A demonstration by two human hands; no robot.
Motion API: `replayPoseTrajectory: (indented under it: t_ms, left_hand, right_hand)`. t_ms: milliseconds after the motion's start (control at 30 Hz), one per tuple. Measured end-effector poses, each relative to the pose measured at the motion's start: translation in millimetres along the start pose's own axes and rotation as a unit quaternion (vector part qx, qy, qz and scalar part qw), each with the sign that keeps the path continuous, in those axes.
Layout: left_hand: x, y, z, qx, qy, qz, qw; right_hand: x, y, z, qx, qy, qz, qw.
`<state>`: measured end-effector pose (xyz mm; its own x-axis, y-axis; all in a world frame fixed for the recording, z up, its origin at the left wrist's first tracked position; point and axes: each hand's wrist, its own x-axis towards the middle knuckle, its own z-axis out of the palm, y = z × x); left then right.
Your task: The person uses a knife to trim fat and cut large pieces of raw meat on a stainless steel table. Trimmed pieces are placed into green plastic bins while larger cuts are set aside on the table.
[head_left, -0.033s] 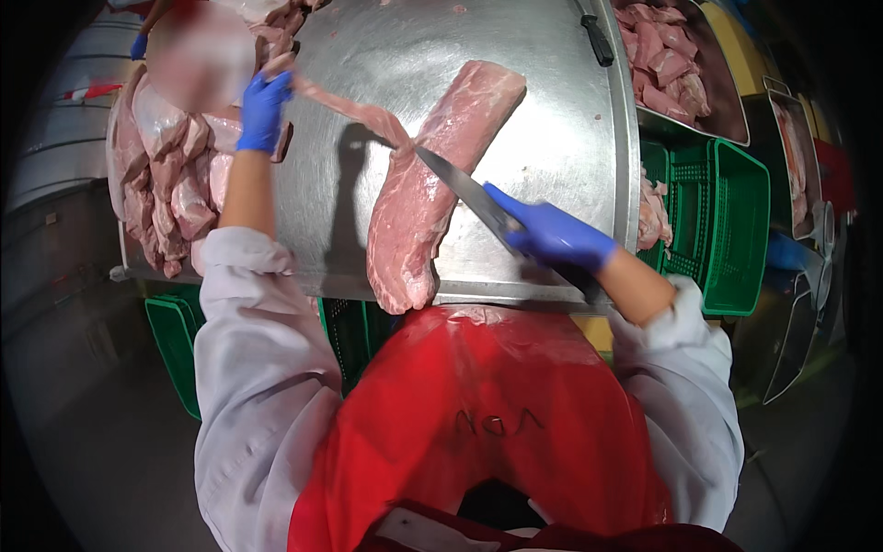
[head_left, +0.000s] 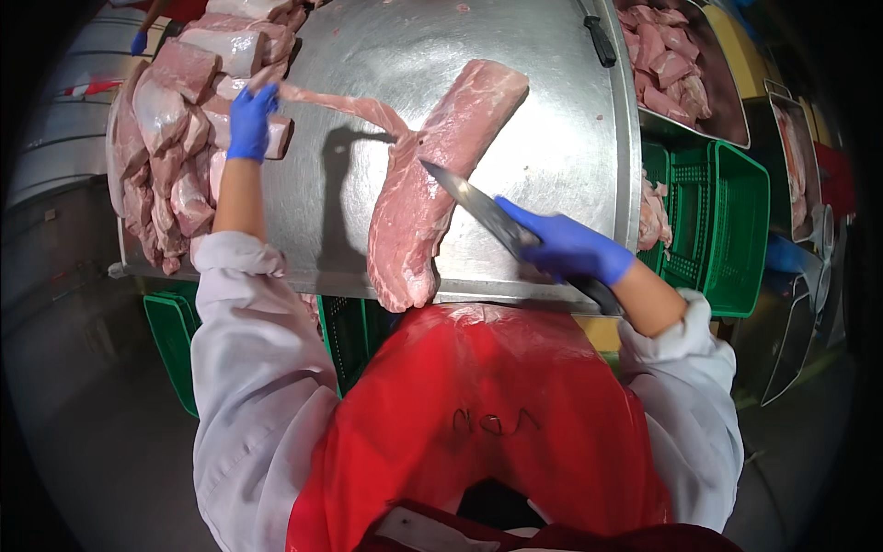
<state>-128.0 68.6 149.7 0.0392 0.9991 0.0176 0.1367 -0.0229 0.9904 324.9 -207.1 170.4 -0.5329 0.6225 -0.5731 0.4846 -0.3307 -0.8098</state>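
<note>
A long pale-pink meat loin (head_left: 451, 156) lies aslant on the steel table (head_left: 552, 221), its near end at the front edge. My left hand (head_left: 250, 120), in a blue glove, is closed on the end of a thin strip of meat (head_left: 345, 104). That strip stretches above the table, its other end still joined to the loin's left side. In my right hand (head_left: 570, 244), also blue-gloved, is a long-bladed knife (head_left: 474, 201). Its point reaches the loin's right part near the middle, but I cannot tell whether it touches. My right fingers wrap round the handle, partly hiding it.
Large meat pieces (head_left: 184, 138) pile up on the table's left. A dark-handled tool (head_left: 600, 41) lies at the far right. Beyond that edge stand a metal tray (head_left: 727, 120) of meat chunks and green crates (head_left: 739, 230). Another green crate (head_left: 170, 345) stands below left. A co-worker's gloved hand (head_left: 139, 43) shows far left.
My left hand has shifted slightly left and nearer, drawing the strip with it. The knife has moved a little right and nearer, its point away from where the strip joins the loin.
</note>
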Motion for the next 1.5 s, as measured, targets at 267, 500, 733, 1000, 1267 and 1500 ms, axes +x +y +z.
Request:
replayPoseTrajectory:
  t_ms: [267, 500, 733, 1000, 1267, 1500]
  left_hand:
    - [-75, -54, 122, 0.309, -0.240, 0.145, 0.909]
    - [-65, -24, 176, 0.525, -0.394, 0.006, 0.755]
    - [-80, -15, 126, 0.473, -0.263, 0.034, 0.840]
    - [-94, 30, 77, 0.322, -0.216, 0.040, 0.921]
    - [-146, -35, -148, 0.635, -0.163, -0.144, 0.742]
    - [-257, -78, 9, 0.496, -0.379, 0.066, 0.778]
  right_hand:
    - [112, 14, -35, -0.001, 0.364, -0.027, 0.931]
    - [201, -3, -36, 0.201, 0.317, -0.068, 0.924]
    - [115, -21, 31, -0.005, 0.003, -0.015, 1.000]
    - [146, -47, 65, -0.011, 0.003, 0.010, 1.000]
    - [27, -33, 80, -0.093, -0.043, 0.005, 0.995]
    - [161, -46, 115, 0.119, 0.036, -0.019, 0.992]
